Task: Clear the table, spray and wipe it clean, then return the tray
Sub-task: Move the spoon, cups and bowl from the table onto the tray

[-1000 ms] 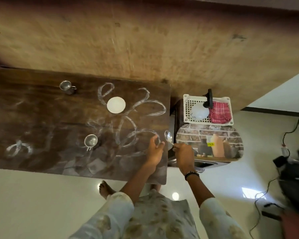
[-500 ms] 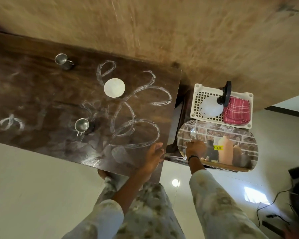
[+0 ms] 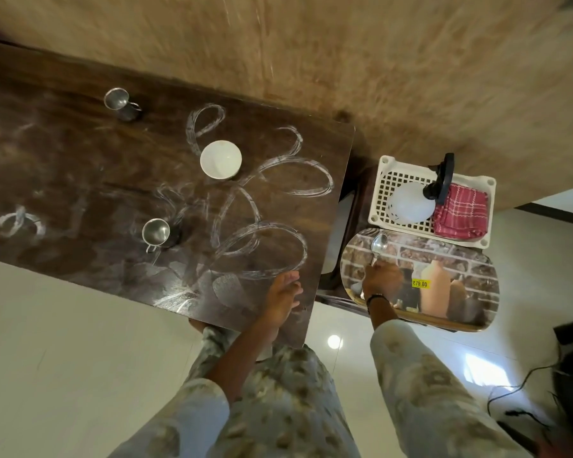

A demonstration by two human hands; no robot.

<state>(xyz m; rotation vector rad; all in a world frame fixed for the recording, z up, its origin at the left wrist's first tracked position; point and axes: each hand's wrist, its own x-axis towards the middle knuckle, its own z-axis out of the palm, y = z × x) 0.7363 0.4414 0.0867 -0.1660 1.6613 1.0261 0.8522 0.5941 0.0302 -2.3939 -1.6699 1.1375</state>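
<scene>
Dark wooden table [image 3: 80,166] fills the left and centre, its top streaked with white chalky loops and smears. Right of it, just past the table's edge, sits the tray [image 3: 470,259], an oval one printed with a brick pattern and a yellow price sticker. Touching the tray's far edge is a white plastic basket [image 3: 397,173] holding a spray bottle [image 3: 414,201] with a black trigger head and a folded red checked cloth [image 3: 460,209].

Left on the table: a white bowl [image 3: 221,159] toward the far side, a steel cup [image 3: 119,102] near the far edge, and a second steel cup [image 3: 158,233] nearer the middle.

Left hand [image 3: 283,297] lies flat on the table's near right corner, fingers straight and spread, gripping nothing. Right hand [image 3: 379,279] is over the tray's left end, fingers curled round the handle of a steel spoon [image 3: 377,244] whose bowl points to the far side; whether the spoon already touches the tray surface cannot be told.

Judgement: clearing stage, early; spoon going onto the tray, three vessels to go. To do it well, lay the spoon flat along the tray's left or near margin, not in the middle, so the bowl and both cups have room to stand. Release low to avoid a skid on the glossy surface. Lift the cups upright by their handles, since contents cannot be seen. Leave the basket undisturbed for spraying.
</scene>
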